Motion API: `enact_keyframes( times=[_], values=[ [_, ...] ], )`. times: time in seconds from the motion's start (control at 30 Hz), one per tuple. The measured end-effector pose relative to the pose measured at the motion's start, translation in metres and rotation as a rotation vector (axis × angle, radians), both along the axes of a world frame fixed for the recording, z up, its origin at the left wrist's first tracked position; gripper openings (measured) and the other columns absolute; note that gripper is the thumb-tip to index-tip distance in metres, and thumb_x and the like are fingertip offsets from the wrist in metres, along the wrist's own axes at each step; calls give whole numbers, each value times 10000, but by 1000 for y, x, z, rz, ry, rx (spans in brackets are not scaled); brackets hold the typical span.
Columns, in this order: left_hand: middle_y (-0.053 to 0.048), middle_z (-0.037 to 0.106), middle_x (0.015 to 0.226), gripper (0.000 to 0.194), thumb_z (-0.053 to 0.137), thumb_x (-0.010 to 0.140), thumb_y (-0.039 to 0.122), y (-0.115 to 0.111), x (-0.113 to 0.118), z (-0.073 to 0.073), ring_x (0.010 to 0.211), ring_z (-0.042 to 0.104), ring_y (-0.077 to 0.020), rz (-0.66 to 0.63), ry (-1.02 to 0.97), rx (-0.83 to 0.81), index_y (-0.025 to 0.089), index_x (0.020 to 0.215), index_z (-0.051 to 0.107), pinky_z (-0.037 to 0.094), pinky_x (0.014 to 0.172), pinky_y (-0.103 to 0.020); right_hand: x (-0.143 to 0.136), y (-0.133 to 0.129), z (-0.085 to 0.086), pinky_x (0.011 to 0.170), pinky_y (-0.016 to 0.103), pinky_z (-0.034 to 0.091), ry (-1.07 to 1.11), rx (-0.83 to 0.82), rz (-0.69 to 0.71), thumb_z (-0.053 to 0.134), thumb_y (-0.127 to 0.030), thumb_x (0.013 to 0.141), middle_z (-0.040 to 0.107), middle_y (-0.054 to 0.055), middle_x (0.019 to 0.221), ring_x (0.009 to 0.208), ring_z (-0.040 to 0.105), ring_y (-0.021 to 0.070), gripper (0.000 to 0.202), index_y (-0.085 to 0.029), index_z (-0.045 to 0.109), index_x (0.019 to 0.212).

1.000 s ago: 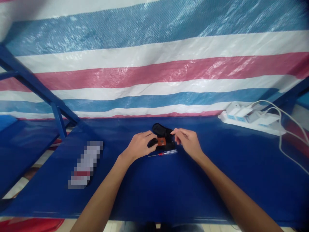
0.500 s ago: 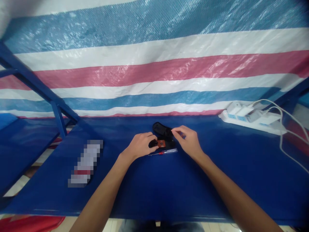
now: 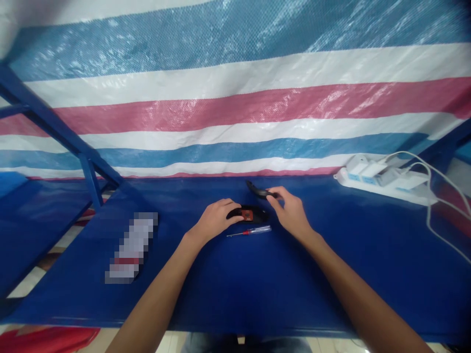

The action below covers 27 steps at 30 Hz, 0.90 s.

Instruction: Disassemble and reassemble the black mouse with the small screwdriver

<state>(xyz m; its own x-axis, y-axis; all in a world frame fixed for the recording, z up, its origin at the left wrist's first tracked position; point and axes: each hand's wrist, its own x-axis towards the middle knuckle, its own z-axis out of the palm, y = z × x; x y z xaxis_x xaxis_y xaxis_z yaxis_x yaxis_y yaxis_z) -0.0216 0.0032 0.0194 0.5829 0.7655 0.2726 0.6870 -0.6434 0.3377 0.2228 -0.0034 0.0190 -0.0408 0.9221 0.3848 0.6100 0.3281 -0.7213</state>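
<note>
My left hand (image 3: 218, 219) grips the left end of a black computer mouse base (image 3: 260, 214) on the blue surface. Inside the base an orange-brown circuit board (image 3: 248, 214) shows; its left part is hidden by my fingers. Above and behind it, my right hand (image 3: 289, 206) pinches the right end of the curved black mouse cover (image 3: 257, 190). The cover is tilted and apart from the base. Just in front of the base lies a small screwdriver (image 3: 257, 230) with a clear handle and a red collar, its shaft pointing left.
A white power strip (image 3: 390, 184) with plugged-in chargers and cables stands at the right. On the left of the blue surface (image 3: 279, 284) lies a blurred-out pale object (image 3: 133, 245). A striped sheet (image 3: 235, 108) hangs behind, and a blue metal frame (image 3: 90, 179) rises at the left.
My right hand has tilted the mouse cover up and shifted it to the right, uncovering more of the base. My left hand stays on the base, and the screwdriver lies where it was.
</note>
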Motion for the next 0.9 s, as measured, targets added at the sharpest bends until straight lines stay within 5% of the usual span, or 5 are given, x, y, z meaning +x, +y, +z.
enact_keyframes(
  times=[0.27,0.4,0.53,0.63,0.9],
  values=[
    [-118,372,1509,782,654,857,493,-6,6,10,1376,384,-305,78,-170,164,296,1502,259,390,1083,-478,-6,-5,16,652,332,551,524,-300,93,621,-536,815,678,7,717,580,641,160,370,-201,615,972],
    [-114,515,1405,658,616,896,455,-7,8,10,1286,495,-283,37,-176,223,281,1469,342,418,1037,-445,-11,-9,20,629,351,580,650,-431,207,645,-541,793,687,32,734,633,665,184,396,-177,632,948],
    [-100,578,1351,593,604,910,434,-6,8,7,1234,548,-273,37,-185,203,277,1442,395,427,1007,-439,-10,-13,19,804,420,592,372,-207,159,603,-514,841,712,88,1020,876,695,231,396,-199,659,1075],
    [-94,567,1370,603,619,897,450,-7,9,5,1256,537,-275,22,-199,137,284,1433,400,408,1025,-455,-9,-16,16,1044,476,476,24,43,260,643,-463,836,586,87,1341,1215,573,276,515,-273,567,1308],
    [-90,547,1381,878,706,792,533,-9,8,6,1230,550,-314,58,-262,-133,336,1506,236,477,979,-489,-3,-13,11,1035,469,486,-205,124,306,563,-412,908,613,73,1311,1204,584,272,447,-297,552,1340]
  ],
)
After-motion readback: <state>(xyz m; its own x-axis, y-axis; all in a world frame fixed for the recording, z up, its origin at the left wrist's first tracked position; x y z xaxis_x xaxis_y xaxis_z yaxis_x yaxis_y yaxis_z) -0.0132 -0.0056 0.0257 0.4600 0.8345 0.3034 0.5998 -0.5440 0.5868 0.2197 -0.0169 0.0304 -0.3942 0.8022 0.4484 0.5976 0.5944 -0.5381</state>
